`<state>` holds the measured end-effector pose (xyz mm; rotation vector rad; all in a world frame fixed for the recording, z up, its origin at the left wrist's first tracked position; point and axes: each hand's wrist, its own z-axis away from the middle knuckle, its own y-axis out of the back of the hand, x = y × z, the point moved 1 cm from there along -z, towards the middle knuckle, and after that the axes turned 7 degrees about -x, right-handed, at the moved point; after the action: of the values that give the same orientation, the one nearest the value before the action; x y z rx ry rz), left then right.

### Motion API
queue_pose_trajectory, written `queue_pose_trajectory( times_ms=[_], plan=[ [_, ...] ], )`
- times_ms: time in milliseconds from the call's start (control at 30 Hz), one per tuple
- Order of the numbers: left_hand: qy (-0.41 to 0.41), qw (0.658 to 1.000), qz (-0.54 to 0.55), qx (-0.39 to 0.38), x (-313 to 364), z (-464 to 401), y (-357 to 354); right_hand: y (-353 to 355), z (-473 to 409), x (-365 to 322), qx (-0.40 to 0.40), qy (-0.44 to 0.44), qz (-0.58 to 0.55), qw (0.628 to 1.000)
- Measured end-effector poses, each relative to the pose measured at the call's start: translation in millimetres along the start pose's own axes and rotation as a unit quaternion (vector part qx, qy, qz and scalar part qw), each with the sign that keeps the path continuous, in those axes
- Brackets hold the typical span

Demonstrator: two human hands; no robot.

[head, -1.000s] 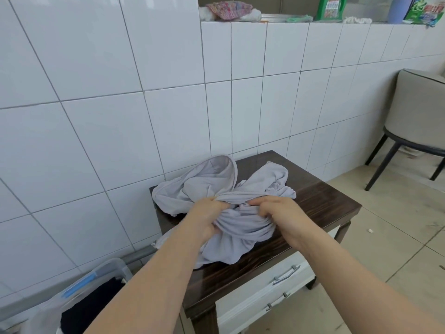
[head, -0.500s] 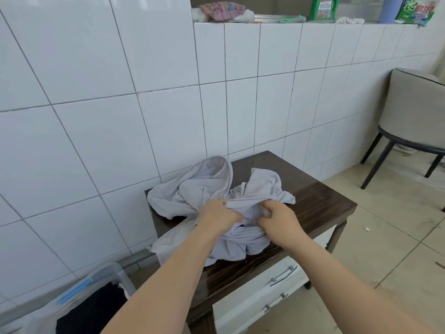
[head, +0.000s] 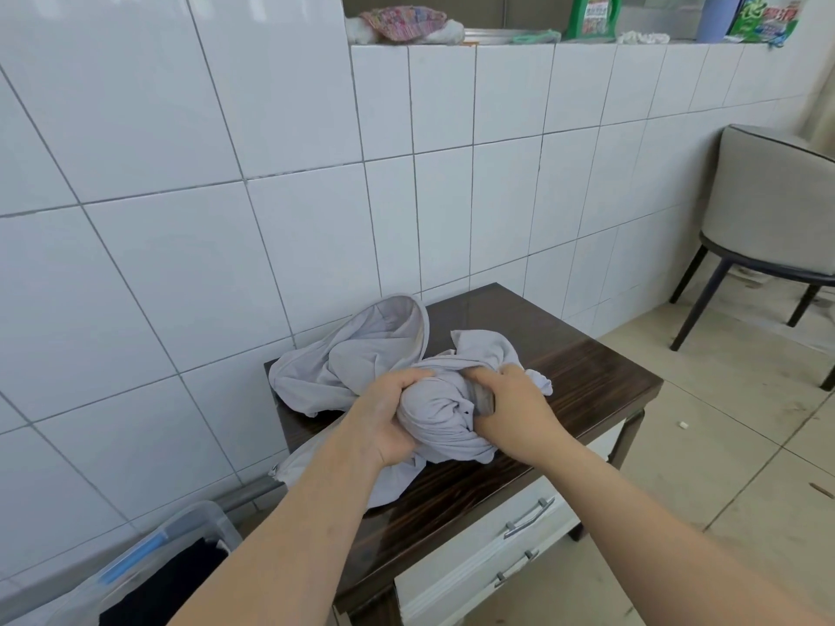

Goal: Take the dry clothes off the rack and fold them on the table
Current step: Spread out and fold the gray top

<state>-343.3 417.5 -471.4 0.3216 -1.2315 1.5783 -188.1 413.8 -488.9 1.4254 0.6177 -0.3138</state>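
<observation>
Pale grey garment crumpled on the dark wooden table, one end trailing over the table's wall-side edge. Left hand and right hand both clenched around a bunched wad of it above the table's middle. Clear plastic bin on the floor beside the table

Two bare forearms and hands, nothing worn

Both arms enter from the lower edge uncovered right up to where the view cuts them off: no sleeve, watch, ring or glove shows on the left hand or the right hand. The fingernails are hidden in folds of fabric.
</observation>
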Motion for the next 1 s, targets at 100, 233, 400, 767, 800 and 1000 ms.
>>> queue_pose_trajectory(
  times_ms=[100,233,400,767,800,1000],
  plan=[
    [-0.012,0.999,-0.021,0.026,3,-5,6,5,5,-3,0.018,0.071,-0.028,0.997],
    [-0.012,1.000,-0.012,0.012,8,-6,8,12,10,-14,0.035,0.074,-0.134,0.988],
    [-0.025,0.996,-0.076,-0.050,5,-9,9,15,1,-10,0.087,0.044,-0.030,0.995],
    [-0.131,0.735,-0.662,0.063,23,-20,26,94,-2,-2,0.247,-0.033,-0.449,0.858],
    [-0.142,0.718,-0.673,0.109,31,-18,29,104,-1,8,0.310,-0.051,-0.487,0.815],
    [-0.213,0.647,-0.635,0.365,79,5,62,131,-5,97,0.374,-0.345,-0.390,0.767]
  ],
)
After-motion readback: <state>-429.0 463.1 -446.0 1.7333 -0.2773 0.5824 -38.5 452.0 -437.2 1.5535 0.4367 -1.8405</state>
